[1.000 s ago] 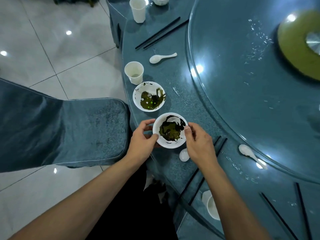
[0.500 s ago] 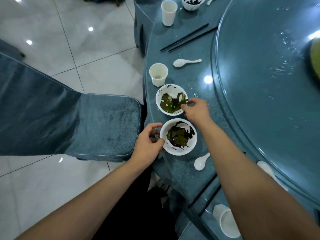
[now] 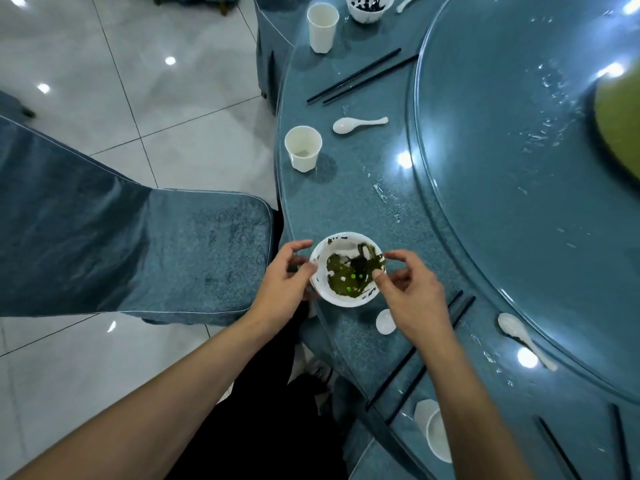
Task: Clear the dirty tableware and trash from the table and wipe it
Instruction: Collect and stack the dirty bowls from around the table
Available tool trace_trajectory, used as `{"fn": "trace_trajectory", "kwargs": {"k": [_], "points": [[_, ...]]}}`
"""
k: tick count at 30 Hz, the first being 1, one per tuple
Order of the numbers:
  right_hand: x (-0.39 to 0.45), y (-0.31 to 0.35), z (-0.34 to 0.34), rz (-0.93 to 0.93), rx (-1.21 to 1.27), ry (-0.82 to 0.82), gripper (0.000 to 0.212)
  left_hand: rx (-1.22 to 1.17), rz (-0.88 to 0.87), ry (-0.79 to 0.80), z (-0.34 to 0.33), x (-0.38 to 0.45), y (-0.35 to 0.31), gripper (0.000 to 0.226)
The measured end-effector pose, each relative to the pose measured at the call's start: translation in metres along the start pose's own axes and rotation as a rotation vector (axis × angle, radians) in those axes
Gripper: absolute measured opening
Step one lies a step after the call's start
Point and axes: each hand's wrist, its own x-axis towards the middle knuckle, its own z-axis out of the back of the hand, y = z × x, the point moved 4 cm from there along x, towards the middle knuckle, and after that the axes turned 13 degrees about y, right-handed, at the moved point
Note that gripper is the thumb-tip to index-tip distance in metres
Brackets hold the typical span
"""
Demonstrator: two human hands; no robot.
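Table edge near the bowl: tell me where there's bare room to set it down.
Bare patch on the table: between the near paper cup and the bowl, bordered right by the glass turntable. Crowded below: small spoon and chopsticks under the right hand. The left hand blocks the edge.

At the frame's centre a bowl (image 3: 347, 268) with leftover greens sits near the table's (image 3: 349, 202) edge, between the left hand (image 3: 282, 289) and the right hand (image 3: 412, 299). A spoon (image 3: 385, 321) lies just below the bowl, beside the right hand. Above the bowl stands a paper cup (image 3: 302, 147), with another spoon (image 3: 358, 124) to its right. Chopsticks (image 3: 360, 77) lie above that. A covered chair (image 3: 131, 251) fills the left.
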Motion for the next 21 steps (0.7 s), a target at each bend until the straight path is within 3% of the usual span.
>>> {"fn": "trace_trajectory", "kwargs": {"k": [3,5,12,21], "points": [[-0.003,-0.009,-0.011,-0.021,0.043,0.003,0.042,0.087,-0.025,0.079,-0.005,-0.004,-0.001,0.054],[-0.003,-0.011,-0.017,-0.041,0.134,0.048,0.037,0.115,-0.043,0.091,-0.007,-0.005,-0.002,0.060],[-0.014,-0.012,-0.021,-0.032,0.311,0.032,0.011,0.187,-0.101,0.046,-0.009,-0.027,-0.010,0.067],[-0.045,0.058,-0.049,0.104,0.404,0.104,0.008,0.201,-0.212,-0.104,0.040,-0.107,-0.062,0.061]]}}
